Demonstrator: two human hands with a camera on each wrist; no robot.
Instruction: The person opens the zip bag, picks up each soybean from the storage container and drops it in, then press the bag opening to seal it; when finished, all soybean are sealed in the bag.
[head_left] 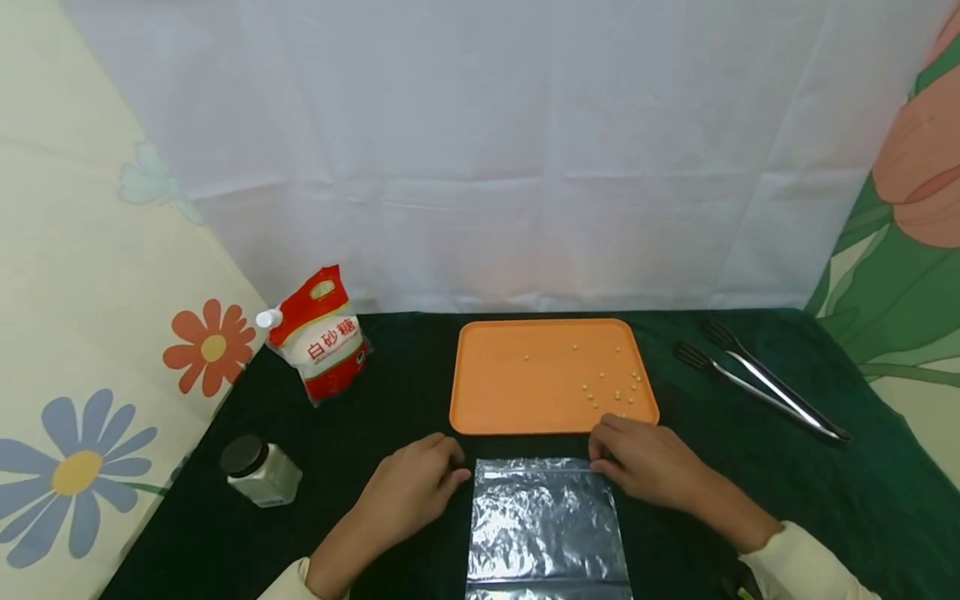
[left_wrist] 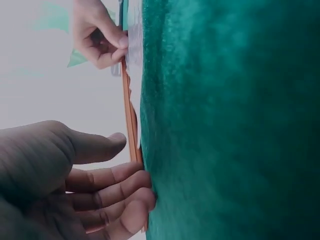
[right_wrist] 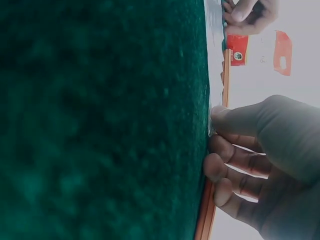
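A clear zip-lock plastic bag (head_left: 546, 525) lies flat on the dark green cloth. My right hand (head_left: 647, 462) pinches its top right corner; in the right wrist view the thumb (right_wrist: 225, 117) rests on the bag's edge with the fingers underneath. Just beyond the bag's left edge, my left hand (head_left: 416, 483) rests on the cloth with loosely bent fingers. The left wrist view shows its thumb (left_wrist: 102, 146) apart from the fingers and nothing held between them. Behind the bag sits an orange tray (head_left: 510, 392) with several small pale yellow beans or beads (head_left: 618, 394) scattered on it.
To the left stand a red and white sugar bag (head_left: 322, 342) with a white cap and a clear jar (head_left: 268, 482) with a black lid, tilted in view. Two metal forks (head_left: 757, 387) lie at the right. A white curtain (head_left: 540, 167) hangs behind the table.
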